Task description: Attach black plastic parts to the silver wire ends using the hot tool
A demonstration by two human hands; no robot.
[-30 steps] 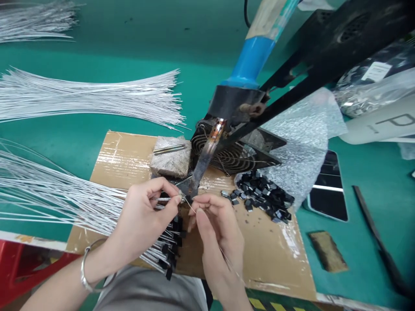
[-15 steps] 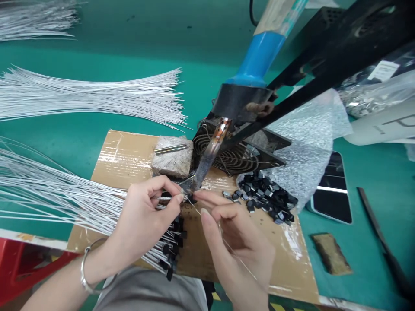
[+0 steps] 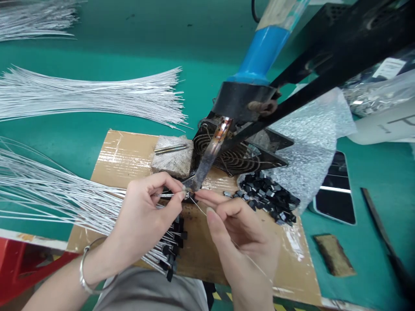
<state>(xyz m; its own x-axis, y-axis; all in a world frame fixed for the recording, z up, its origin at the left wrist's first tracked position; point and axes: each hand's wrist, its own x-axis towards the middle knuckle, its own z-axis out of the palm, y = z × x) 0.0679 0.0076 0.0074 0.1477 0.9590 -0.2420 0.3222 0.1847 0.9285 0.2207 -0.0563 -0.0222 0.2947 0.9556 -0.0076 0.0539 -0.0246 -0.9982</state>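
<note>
My left hand (image 3: 149, 220) is closed in a pinch on a thin white wire (image 3: 166, 195), whose small end lies under the tip of a soldering iron (image 3: 207, 162). Between the thumb and fingers of my right hand (image 3: 243, 246) runs a thin strand of solder wire (image 3: 198, 206), its end reaching the pinched tip. The exact contact is too small to make out. Beneath my left hand lies a bundle of white wires (image 3: 81, 203) with black connectors (image 3: 169, 259) on their ends.
The iron hangs from a black stand arm (image 3: 324, 65) above a round-grilled fan (image 3: 240, 157). Loose black connectors (image 3: 269, 196) lie on the cardboard (image 3: 126, 149), near a worn block (image 3: 171, 162). A phone (image 3: 335, 194), brown pad (image 3: 333, 255) and more wires (image 3: 90, 97) lie around.
My right hand has shifted slightly right and down with the solder wire. My left hand stays almost in place at the iron's tip, and the view has turned a little.
</note>
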